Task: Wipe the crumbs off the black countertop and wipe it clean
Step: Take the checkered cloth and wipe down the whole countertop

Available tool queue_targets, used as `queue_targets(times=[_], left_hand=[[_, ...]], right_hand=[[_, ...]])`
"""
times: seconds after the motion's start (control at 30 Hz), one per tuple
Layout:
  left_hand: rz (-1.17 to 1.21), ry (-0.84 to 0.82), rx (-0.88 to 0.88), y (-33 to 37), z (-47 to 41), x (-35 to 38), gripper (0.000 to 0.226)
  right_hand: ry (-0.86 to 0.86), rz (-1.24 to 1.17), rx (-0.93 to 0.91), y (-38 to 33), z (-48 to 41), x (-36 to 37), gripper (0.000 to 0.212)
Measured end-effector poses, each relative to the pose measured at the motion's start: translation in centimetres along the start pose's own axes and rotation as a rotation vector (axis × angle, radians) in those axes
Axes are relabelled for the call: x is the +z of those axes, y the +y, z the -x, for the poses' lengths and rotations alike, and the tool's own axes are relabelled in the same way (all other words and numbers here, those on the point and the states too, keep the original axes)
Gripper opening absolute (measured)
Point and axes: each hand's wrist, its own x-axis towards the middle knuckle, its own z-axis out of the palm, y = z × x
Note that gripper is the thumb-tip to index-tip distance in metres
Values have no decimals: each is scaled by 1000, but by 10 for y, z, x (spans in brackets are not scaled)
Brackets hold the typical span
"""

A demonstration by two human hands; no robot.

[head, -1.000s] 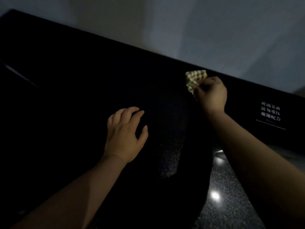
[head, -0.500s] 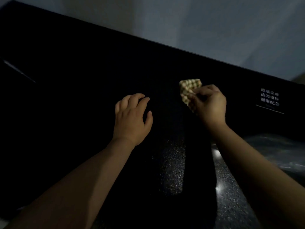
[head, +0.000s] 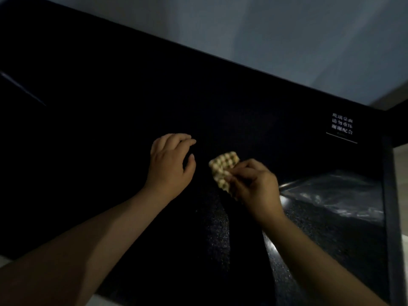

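Left of the notice (head: pixel 342 127), my right hand (head: pixel 256 184) pinched the cloth (head: pixel 223 168); my left hand (head: pixel 170 164) lay relaxed. I feared the dark countertop (head: pixel 110 151) hiding missed spots.

We see a plain grey wall (head: pixel 287 40) across the whole top, dim and kinda blurry. Far right there's a small label (head: pixel 342 124), three rows of white Chinese characters with a thin white line (head: pixel 341 138) right under them; too soft for us to read. Below that is something shiny and crinkly (head: pixel 331 195), maybe clear plastic film, we can't tell for sure. A pale strip of floor (head: pixel 400 155) shows at the right edge, and there's a faint light streak (head: pixel 22 88) far left.
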Motion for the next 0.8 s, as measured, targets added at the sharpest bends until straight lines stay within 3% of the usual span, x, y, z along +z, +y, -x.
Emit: queue_targets(times=[0.1,0.17,0.27,0.63,0.8], left_hand=[[8,-20,-11,7,23,-13,42],[9,-35,-23,10,36,-19,43],[-24,-62,-17,5,57,-27,44],[-140,-107,-33,-20,103,-29,48],[-143,-97,-24,-21,103,-28,47]], right_hand=[[203,100,-6,0,-28,-9,12],[252,140,81,4,-43,-5,12],[240,92,162,10,-41,10,11],[40,-20,121,-33,87,30,22],[176,-30,203,-39,83,19,16]])
